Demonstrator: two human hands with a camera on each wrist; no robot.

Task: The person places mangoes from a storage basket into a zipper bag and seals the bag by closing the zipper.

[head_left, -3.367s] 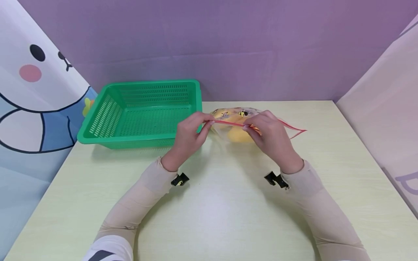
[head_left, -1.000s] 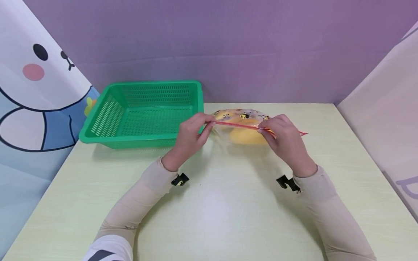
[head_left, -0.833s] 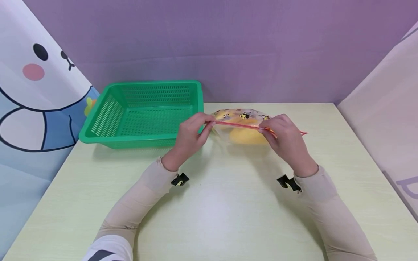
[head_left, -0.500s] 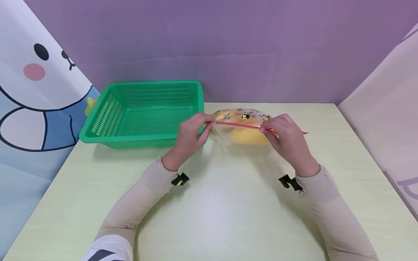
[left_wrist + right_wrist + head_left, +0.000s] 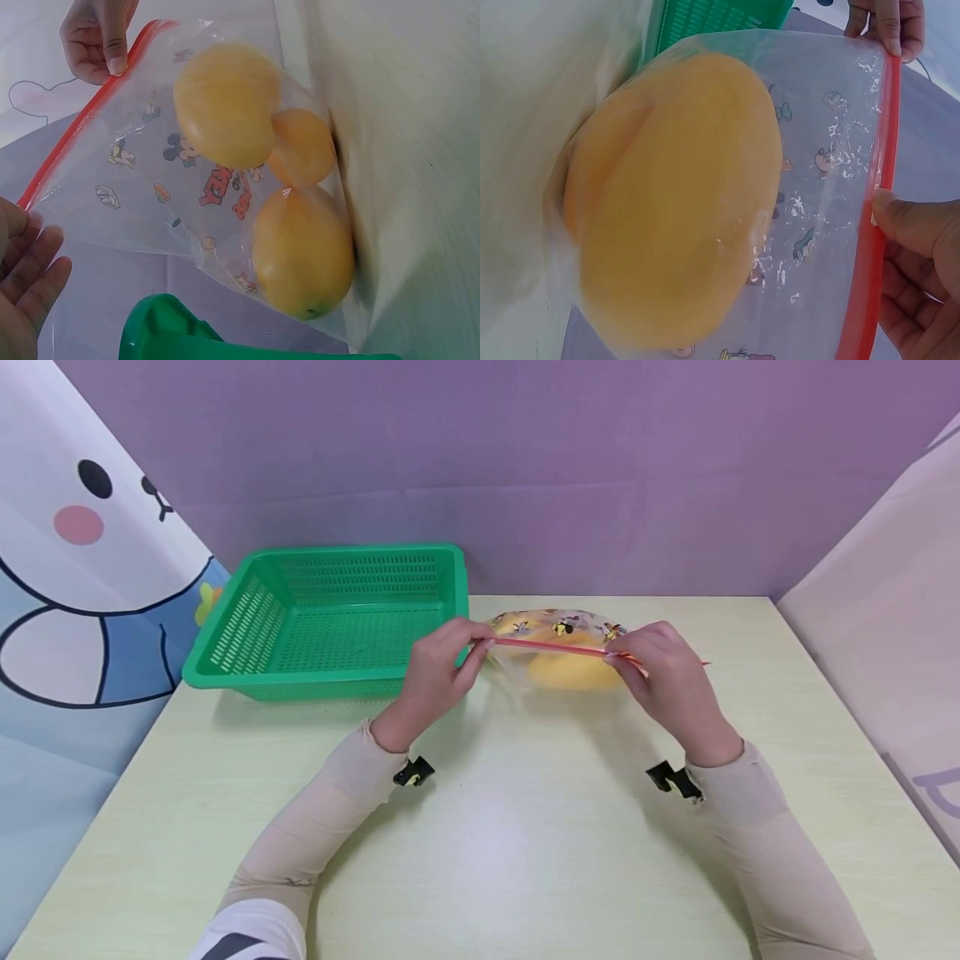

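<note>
A clear zip bag (image 5: 142,202) with cartoon prints and a red zip strip (image 5: 551,647) stands on the table, its strip uppermost. Inside are two large yellow fruits (image 5: 304,251), mango-like, and a smaller orange round fruit (image 5: 301,150) between them. My left hand (image 5: 438,668) pinches the strip's left end between thumb and forefinger; its other fingers are loose in the left wrist view. Further right along the same strip, my right hand (image 5: 667,685) pinches it with thumb (image 5: 911,221) and forefinger. Between both hands the strip runs straight. Past the right hand only its red tip shows.
Just left of the bag sits a green perforated basket (image 5: 330,679), its rim close by my left hand. A purple backdrop (image 5: 570,477) rises behind the table's far edge. A cartoon-printed cloth (image 5: 45,610) hangs at the left and a pale one (image 5: 885,610) at the right.
My right hand has slid rightward along the red strip. The strip's two edges, apart at the right end in the earliest frame, now show only a small tip there. The left hand keeps its grip.
</note>
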